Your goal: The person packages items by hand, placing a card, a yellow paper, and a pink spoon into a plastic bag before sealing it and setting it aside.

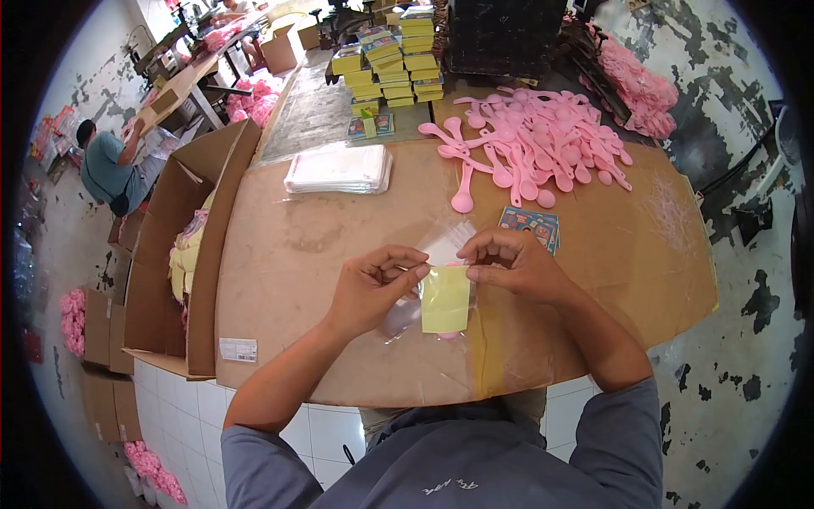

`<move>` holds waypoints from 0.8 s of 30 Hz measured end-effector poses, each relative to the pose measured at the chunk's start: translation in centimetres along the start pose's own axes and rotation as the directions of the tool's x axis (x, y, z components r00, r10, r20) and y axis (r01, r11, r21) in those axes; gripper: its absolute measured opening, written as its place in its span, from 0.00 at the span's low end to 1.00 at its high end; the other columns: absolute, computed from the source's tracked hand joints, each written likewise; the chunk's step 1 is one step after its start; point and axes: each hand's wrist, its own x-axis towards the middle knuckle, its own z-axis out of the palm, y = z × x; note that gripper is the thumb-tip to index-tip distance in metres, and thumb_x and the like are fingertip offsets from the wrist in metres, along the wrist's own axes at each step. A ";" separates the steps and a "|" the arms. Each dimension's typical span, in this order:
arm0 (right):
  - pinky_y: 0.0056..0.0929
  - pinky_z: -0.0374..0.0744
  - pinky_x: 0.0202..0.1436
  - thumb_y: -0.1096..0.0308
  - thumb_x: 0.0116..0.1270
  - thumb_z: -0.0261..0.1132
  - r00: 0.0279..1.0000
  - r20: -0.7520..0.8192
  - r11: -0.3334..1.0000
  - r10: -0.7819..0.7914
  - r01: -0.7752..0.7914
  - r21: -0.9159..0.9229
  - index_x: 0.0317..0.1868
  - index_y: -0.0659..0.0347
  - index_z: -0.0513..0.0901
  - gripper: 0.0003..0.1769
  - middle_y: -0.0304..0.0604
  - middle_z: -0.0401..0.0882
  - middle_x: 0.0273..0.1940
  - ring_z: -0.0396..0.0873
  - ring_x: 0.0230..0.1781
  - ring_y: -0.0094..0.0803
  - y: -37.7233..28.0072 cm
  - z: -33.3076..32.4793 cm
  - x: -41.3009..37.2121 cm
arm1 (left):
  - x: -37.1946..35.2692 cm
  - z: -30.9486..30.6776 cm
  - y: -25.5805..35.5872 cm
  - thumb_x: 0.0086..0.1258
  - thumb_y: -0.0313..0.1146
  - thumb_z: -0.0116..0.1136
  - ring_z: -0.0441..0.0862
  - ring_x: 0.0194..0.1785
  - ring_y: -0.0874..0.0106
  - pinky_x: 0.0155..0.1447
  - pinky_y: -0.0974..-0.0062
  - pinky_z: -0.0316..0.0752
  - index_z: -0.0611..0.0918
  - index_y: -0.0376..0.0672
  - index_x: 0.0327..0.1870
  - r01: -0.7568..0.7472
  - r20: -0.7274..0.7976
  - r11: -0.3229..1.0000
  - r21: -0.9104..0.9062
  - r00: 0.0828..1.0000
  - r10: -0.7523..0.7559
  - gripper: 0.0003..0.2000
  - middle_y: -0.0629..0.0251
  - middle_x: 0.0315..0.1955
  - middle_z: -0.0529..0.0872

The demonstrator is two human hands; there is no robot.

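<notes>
Near the table's front, a clear plastic bag [405, 316] lies under and around a pale yellow card [445, 301]. Bits of something pink show at the card's top and bottom edges; most of it is hidden behind the card. My left hand [379, 284] pinches the upper left corner of the bag between thumb and fingers. On the other side, my right hand [515, 261] pinches the upper right corner. Just beyond the right hand lie a few printed blue cards [530, 224]. A large heap of pink spoons [534, 144] spreads farther back.
A stack of clear bags [337, 170] sits at the back left of the cardboard-covered table [297, 322]. Yellow-edged card bundles [394, 64] are piled behind it. An open carton [157, 288] stands against the left edge. A person [119, 165] sits at another table, far left.
</notes>
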 end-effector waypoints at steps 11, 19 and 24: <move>0.25 0.81 0.52 0.78 0.70 0.70 0.985 0.145 0.990 0.099 -0.112 0.088 0.66 0.67 0.75 0.25 0.40 0.84 0.47 0.83 0.47 0.24 -0.6 1.2 0.1 | 0.0 -0.3 0.2 0.77 0.26 0.65 0.87 0.38 0.80 0.40 0.81 0.83 0.84 0.34 0.56 0.000 -0.008 1.000 0.030 1.000 0.001 0.11 0.62 0.41 0.91; 0.27 0.81 0.57 0.79 0.69 0.72 0.999 0.009 0.984 0.043 -0.044 0.176 0.65 0.66 0.75 0.26 0.37 0.82 0.47 0.81 0.49 0.24 0.1 0.7 0.0 | 0.1 -0.5 -0.4 0.77 0.27 0.64 0.87 0.49 0.77 0.47 0.77 0.84 0.76 0.33 0.66 0.081 0.197 0.994 0.069 0.976 -0.094 0.20 0.61 0.50 0.89; 0.27 0.80 0.58 0.77 0.70 0.71 0.997 0.048 0.982 0.055 -0.063 0.179 0.65 0.65 0.75 0.25 0.36 0.82 0.49 0.81 0.52 0.23 0.1 0.4 0.1 | 0.2 -0.5 0.5 0.77 0.26 0.64 0.87 0.47 0.78 0.46 0.77 0.84 0.77 0.33 0.65 0.123 0.202 0.991 -0.061 0.973 -0.108 0.18 0.62 0.48 0.90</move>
